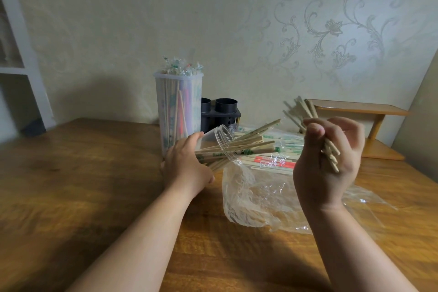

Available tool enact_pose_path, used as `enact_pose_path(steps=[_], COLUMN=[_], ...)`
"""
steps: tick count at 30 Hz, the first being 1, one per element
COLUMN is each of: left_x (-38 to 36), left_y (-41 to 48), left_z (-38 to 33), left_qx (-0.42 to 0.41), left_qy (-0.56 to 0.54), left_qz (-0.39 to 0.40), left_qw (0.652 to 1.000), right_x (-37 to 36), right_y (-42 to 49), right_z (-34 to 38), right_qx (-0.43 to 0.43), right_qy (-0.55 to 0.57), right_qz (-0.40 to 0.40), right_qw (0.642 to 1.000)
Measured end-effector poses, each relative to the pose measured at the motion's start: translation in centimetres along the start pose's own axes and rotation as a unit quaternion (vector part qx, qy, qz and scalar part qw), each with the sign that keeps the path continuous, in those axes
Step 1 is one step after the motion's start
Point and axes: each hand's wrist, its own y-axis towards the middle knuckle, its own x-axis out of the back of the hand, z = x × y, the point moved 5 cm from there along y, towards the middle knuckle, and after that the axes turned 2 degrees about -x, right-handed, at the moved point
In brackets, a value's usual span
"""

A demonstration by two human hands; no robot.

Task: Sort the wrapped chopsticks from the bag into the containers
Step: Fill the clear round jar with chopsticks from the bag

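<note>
My left hand (187,163) grips a clear plastic cup (221,136) tilted on its side, with several wrapped chopsticks (246,147) sticking out of its mouth to the right. My right hand (331,161) is raised above the table and holds a bundle of wrapped chopsticks (308,114) that point up and to the left. A crumpled clear plastic bag (258,199) lies on the table between my hands. More wrapped chopsticks (272,161), some with red print, lie at the bag's far edge. Behind the cup stands a tall clear container (177,106) full of upright chopsticks.
A black two-cup holder (220,111) stands behind the tall container, against the wall. A small wooden shelf (355,109) sits at the back right. The wooden table (83,173) stretches to the left. A white shelf unit (21,66) stands at the far left.
</note>
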Motion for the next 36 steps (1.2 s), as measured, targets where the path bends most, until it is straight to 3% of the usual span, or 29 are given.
enact_pose_path(steps=[6, 9, 13, 21, 24, 30, 34, 36], left_x=[0.0, 0.0, 0.0, -0.1, -0.1, 0.0, -0.1, -0.1], left_y=[0.0, 0.0, -0.2, -0.4, -0.3, -0.5, -0.4, -0.4], left_z=[0.0, -0.1, -0.1, -0.4, -0.4, -0.6, -0.4, -0.5], left_qx=[-0.008, -0.003, -0.011, -0.049, -0.049, -0.056, -0.052, -0.049], left_qy=[0.008, 0.018, 0.014, 0.033, 0.032, 0.037, 0.035, 0.035], left_qz=[0.002, -0.003, -0.010, -0.003, -0.002, -0.002, -0.003, -0.006], left_qw=[1.000, 1.000, 1.000, 0.998, 0.998, 0.998, 0.998, 0.998], right_x=[-0.7, -1.1, -2.0, -3.6, -3.7, -2.7, -2.0, -2.4], right_y=[-0.4, -0.4, -1.0, -2.3, -2.7, -2.2, -1.7, -1.8], right_z=[0.4, -0.3, -1.4, -3.6, -3.9, -4.3, -3.8, -3.6], right_qx=[0.007, -0.100, -0.272, -0.424, -0.473, -0.400, -0.366, -0.342], right_qy=[0.020, 0.061, 0.144, 0.146, 0.208, 0.062, 0.058, 0.036], right_qz=[0.028, 0.043, 0.071, 0.163, 0.142, 0.127, 0.087, 0.111], right_qw=[0.999, 0.992, 0.949, 0.879, 0.844, 0.905, 0.925, 0.933])
